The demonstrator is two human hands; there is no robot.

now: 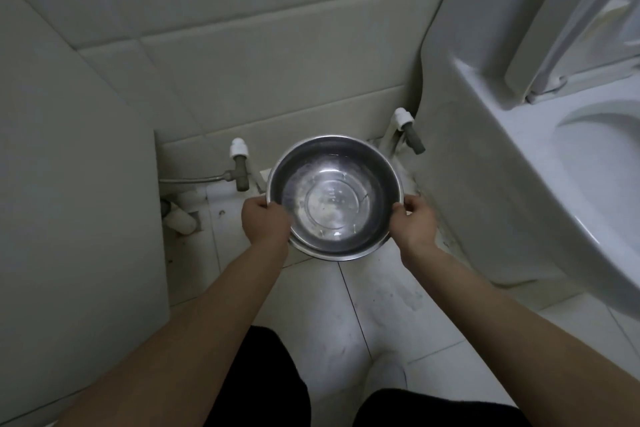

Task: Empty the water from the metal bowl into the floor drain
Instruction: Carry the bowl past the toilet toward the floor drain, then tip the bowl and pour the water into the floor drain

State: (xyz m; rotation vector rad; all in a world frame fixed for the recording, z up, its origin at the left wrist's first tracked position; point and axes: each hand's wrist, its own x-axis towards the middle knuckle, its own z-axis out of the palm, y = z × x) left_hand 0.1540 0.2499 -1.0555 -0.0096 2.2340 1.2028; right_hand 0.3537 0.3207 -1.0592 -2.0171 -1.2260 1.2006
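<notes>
Bowl (335, 198) held level above the floor tiles (381, 305), beside the toilet (571, 184). Left hand (265, 220) and right hand (414, 218) each grip its rim. Contents appear to be shallow water.

We're standing in a cramped bathroom: a white toilet (540, 191) on the right with its seat and lid (554, 28) tipped up, pale glazed wall tiles (263, 73) all round, a stained tiled floor (398, 305), and low water valves (239, 166), one feeding a hose (194, 179).
</notes>
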